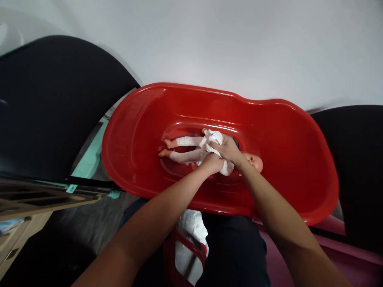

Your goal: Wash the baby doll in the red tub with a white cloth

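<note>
A baby doll point(191, 148) lies on its back in a red plastic tub point(278, 131), legs pointing left and head point(254, 162) to the right. White cloth wraps its legs, and a white cloth bundle point(213, 136) sits at its waist. My left hand point(213, 162) is closed on the cloth at the doll's hip. My right hand point(228, 149) lies over the doll's belly, with its fingers gripping the same white cloth. Both hands touch each other above the doll's middle.
The tub stands in front of a pale wall, between a black chair back point(54, 103) at the left and another dark chair point(359, 167) at the right. A wooden frame point(36, 199) lies at lower left. White cloth on a red stool point(188, 247) is beneath my arms.
</note>
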The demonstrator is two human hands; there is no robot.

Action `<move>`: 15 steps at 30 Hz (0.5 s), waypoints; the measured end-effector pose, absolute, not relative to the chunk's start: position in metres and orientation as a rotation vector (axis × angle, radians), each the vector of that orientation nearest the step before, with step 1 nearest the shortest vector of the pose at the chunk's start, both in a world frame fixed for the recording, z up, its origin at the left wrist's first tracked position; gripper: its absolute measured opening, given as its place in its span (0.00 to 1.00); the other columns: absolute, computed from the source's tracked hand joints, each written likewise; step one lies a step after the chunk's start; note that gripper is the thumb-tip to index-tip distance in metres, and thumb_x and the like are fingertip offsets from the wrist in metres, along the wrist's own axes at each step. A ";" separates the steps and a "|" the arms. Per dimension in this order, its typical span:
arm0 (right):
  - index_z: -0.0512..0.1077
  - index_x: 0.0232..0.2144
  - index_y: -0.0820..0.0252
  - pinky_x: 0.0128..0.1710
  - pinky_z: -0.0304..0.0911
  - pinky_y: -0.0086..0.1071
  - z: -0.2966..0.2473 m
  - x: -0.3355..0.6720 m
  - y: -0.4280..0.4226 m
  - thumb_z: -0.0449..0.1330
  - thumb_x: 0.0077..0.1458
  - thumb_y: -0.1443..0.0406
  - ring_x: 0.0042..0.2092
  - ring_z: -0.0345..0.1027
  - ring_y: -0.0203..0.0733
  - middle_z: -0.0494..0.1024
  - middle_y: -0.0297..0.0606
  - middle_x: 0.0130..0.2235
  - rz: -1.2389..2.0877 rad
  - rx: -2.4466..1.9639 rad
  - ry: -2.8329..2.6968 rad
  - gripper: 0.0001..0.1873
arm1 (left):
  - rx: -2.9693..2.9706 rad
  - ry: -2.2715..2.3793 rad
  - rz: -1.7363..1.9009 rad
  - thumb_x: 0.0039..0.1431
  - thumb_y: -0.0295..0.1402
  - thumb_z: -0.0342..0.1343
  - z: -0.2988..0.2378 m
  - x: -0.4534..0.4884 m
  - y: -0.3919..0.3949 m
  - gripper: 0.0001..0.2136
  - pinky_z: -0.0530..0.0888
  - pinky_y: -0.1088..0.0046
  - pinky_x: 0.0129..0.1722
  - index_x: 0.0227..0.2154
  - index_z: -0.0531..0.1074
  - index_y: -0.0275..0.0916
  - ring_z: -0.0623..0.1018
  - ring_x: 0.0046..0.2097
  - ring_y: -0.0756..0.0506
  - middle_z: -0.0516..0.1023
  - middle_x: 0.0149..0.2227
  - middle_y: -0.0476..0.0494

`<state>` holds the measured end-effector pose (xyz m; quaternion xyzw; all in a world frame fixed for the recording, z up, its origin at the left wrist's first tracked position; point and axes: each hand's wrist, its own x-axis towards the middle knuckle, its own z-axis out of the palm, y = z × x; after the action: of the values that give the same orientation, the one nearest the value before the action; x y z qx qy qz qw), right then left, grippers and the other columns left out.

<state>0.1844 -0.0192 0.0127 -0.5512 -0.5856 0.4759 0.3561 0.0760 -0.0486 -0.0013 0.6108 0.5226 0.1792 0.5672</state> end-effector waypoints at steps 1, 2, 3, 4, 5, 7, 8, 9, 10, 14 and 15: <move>0.81 0.47 0.57 0.44 0.75 0.38 0.011 0.185 -0.019 0.69 0.56 0.53 0.42 0.78 0.45 0.85 0.40 0.45 1.179 -1.446 -1.528 0.20 | 1.467 1.213 0.398 0.70 0.29 0.57 0.000 0.075 -0.049 0.32 0.61 0.58 0.73 0.74 0.60 0.34 0.64 0.75 0.32 0.66 0.73 0.28; 0.82 0.47 0.56 0.44 0.75 0.38 0.009 0.187 -0.018 0.69 0.57 0.53 0.43 0.79 0.46 0.86 0.39 0.45 1.127 -1.477 -1.538 0.19 | 1.491 1.195 0.377 0.70 0.30 0.57 0.002 0.074 -0.049 0.30 0.62 0.58 0.72 0.74 0.61 0.34 0.65 0.74 0.33 0.68 0.72 0.28; 0.82 0.46 0.55 0.44 0.76 0.38 0.008 0.188 -0.018 0.68 0.57 0.53 0.43 0.79 0.46 0.86 0.39 0.44 1.081 -1.513 -1.541 0.18 | 1.508 1.176 0.358 0.71 0.30 0.56 0.004 0.073 -0.049 0.29 0.63 0.58 0.72 0.73 0.63 0.35 0.66 0.73 0.33 0.70 0.71 0.29; 0.83 0.46 0.55 0.43 0.76 0.38 0.007 0.189 -0.018 0.68 0.58 0.53 0.43 0.79 0.47 0.86 0.39 0.43 1.046 -1.548 -1.537 0.18 | 1.526 1.158 0.341 0.71 0.31 0.56 0.005 0.073 -0.049 0.28 0.64 0.58 0.71 0.72 0.65 0.36 0.67 0.73 0.33 0.71 0.70 0.30; 0.83 0.45 0.56 0.41 0.76 0.38 0.007 0.189 -0.018 0.68 0.58 0.53 0.42 0.79 0.47 0.86 0.40 0.42 1.021 -1.578 -1.528 0.18 | 1.543 1.143 0.328 0.71 0.31 0.56 0.006 0.072 -0.049 0.27 0.65 0.58 0.71 0.71 0.67 0.37 0.68 0.72 0.32 0.72 0.70 0.31; 0.83 0.44 0.57 0.39 0.75 0.38 0.007 0.188 -0.018 0.68 0.58 0.52 0.41 0.79 0.47 0.86 0.41 0.40 0.996 -1.613 -1.492 0.18 | 1.565 1.123 0.322 0.71 0.31 0.56 0.007 0.072 -0.049 0.26 0.66 0.57 0.71 0.71 0.68 0.37 0.69 0.72 0.33 0.72 0.70 0.32; 0.83 0.44 0.58 0.39 0.75 0.37 0.008 0.187 -0.018 0.69 0.57 0.53 0.41 0.79 0.47 0.86 0.42 0.40 1.000 -1.614 -1.470 0.18 | 1.564 1.122 0.326 0.71 0.31 0.56 0.007 0.071 -0.050 0.27 0.65 0.58 0.71 0.71 0.67 0.37 0.68 0.72 0.33 0.72 0.70 0.32; 0.83 0.44 0.59 0.39 0.75 0.37 0.010 0.186 -0.018 0.69 0.57 0.53 0.41 0.79 0.47 0.86 0.42 0.41 1.015 -1.605 -1.445 0.19 | 1.556 1.125 0.333 0.71 0.31 0.56 0.006 0.071 -0.050 0.27 0.65 0.58 0.71 0.71 0.66 0.36 0.68 0.73 0.33 0.71 0.71 0.31; 0.83 0.44 0.59 0.39 0.74 0.36 0.011 0.185 -0.018 0.70 0.56 0.52 0.40 0.79 0.46 0.86 0.42 0.42 1.041 -1.592 -1.415 0.19 | 1.543 1.132 0.341 0.71 0.30 0.56 0.006 0.071 -0.050 0.28 0.65 0.59 0.71 0.72 0.65 0.35 0.67 0.73 0.34 0.70 0.71 0.31; 0.81 0.35 0.60 0.34 0.71 0.34 0.017 0.186 -0.017 0.68 0.58 0.44 0.35 0.76 0.43 0.84 0.43 0.37 1.161 -1.575 -1.299 0.24 | 1.505 1.168 0.337 0.74 0.34 0.56 0.007 0.071 -0.052 0.26 0.65 0.60 0.71 0.71 0.66 0.35 0.67 0.73 0.33 0.70 0.71 0.31; 0.79 0.32 0.59 0.32 0.69 0.34 0.018 0.188 -0.015 0.65 0.59 0.41 0.34 0.75 0.42 0.83 0.43 0.34 1.160 -1.590 -1.265 0.27 | 1.502 1.180 0.337 0.74 0.35 0.56 0.008 0.071 -0.052 0.25 0.65 0.60 0.71 0.71 0.67 0.36 0.68 0.73 0.34 0.70 0.71 0.32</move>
<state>0.1884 -0.0154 0.0181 -0.6257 -0.4979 0.4564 0.3902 0.0705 -0.0520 0.0078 0.6386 0.5016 0.1433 0.5657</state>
